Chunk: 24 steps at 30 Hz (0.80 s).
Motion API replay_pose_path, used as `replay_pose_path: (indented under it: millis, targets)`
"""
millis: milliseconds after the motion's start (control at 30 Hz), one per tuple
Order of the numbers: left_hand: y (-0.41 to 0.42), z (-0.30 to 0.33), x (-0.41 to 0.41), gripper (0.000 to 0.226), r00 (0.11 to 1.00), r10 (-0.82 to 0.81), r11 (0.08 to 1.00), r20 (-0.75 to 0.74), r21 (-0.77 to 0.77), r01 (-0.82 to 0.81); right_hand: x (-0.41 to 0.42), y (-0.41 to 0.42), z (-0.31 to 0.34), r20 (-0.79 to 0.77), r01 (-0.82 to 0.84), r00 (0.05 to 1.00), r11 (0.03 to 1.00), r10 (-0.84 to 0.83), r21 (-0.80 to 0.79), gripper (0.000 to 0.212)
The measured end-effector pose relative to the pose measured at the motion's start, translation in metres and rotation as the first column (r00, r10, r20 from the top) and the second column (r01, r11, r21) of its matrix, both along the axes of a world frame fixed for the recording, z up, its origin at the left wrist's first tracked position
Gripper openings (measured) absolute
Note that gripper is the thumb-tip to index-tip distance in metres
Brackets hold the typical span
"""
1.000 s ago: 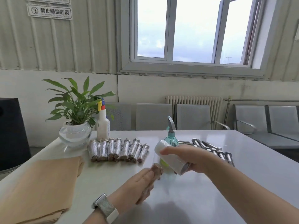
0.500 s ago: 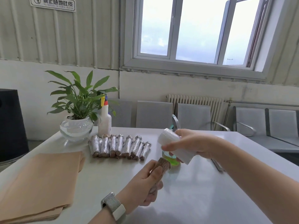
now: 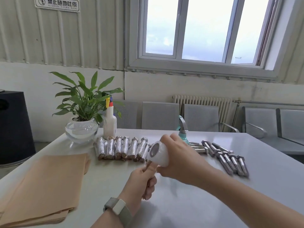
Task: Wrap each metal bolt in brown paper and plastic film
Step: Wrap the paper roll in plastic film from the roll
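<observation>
White tabletop (image 3: pixel 189 206) under a wide window: my left hand (image 3: pixel 141 181) curls its fingers tight around a paper-wrapped bolt (image 3: pixel 148 164), holding it raised above the table with its brown tip poking out above my fist. My right hand (image 3: pixel 179 158) grips a roll of plastic film (image 3: pixel 158 153) just over that tip, fingers closed around the roll, its open core facing me; whether film already touches the bolt I cannot tell, the spot being blurred. A watch (image 3: pixel 119 207) sits on my left wrist. Behind my hands a row of finished wrapped bolts (image 3: pixel 121 149) lies side by side, and to the right bare metal bolts (image 3: pixel 228 157) lie together on the table. A stack of brown paper (image 3: pixel 44 183) rests at the left near edge. At the far side stand a potted plant (image 3: pixel 83 112) in a glass bowl, a white spray bottle (image 3: pixel 109 122) just beside it, and a teal spray bottle (image 3: pixel 182 127) behind my right hand.
</observation>
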State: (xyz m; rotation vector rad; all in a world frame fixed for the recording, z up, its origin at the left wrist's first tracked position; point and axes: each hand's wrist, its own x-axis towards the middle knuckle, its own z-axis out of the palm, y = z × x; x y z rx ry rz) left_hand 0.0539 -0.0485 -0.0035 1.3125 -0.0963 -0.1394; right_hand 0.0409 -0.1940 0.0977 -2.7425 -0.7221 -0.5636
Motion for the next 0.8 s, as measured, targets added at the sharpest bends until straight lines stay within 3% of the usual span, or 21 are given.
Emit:
replay_pose_path:
  millis: [200,267,367,467,600,733,800]
  targets:
    - [0.003,0.002,0.004,0.019,0.996,0.048,0.981,-0.071,-0.187,-0.06,-0.005,0.013,-0.039,0.368,-0.108,0.925,0.994,0.095,0.013,0.039]
    - [0.002,-0.001,0.007,0.024,0.991,0.085,0.973,-0.104,-0.204,-0.105,-0.005,0.016,-0.05,0.378,-0.113,0.922,0.992,0.088,0.047,0.045]
    - [0.005,-0.003,0.01,0.019,0.979,0.143,0.959,-0.147,-0.226,-0.174,-0.003,0.022,-0.062,0.415,-0.172,0.904,0.977,0.106,0.125,0.037]
    - [0.011,0.004,0.008,0.015,0.979,0.05,0.899,-0.198,-0.417,-0.131,0.0,0.026,-0.072,0.413,-0.273,0.895,0.94,0.171,0.203,0.04]
    - [0.022,0.012,0.009,0.039,0.987,-0.056,0.814,-0.149,-0.58,-0.041,0.009,0.025,-0.086,0.454,-0.309,0.872,0.927,0.186,0.214,0.047]
    - [0.021,0.012,0.009,0.074,0.968,-0.181,0.795,-0.174,-0.605,0.04,0.015,0.024,-0.099,0.527,-0.291,0.823,0.954,0.214,0.067,0.04]
    - [0.016,0.012,0.009,0.064,0.943,-0.2,0.815,-0.268,-0.579,0.009,0.015,0.022,-0.105,0.534,-0.291,0.81,0.957,0.244,0.004,0.037]
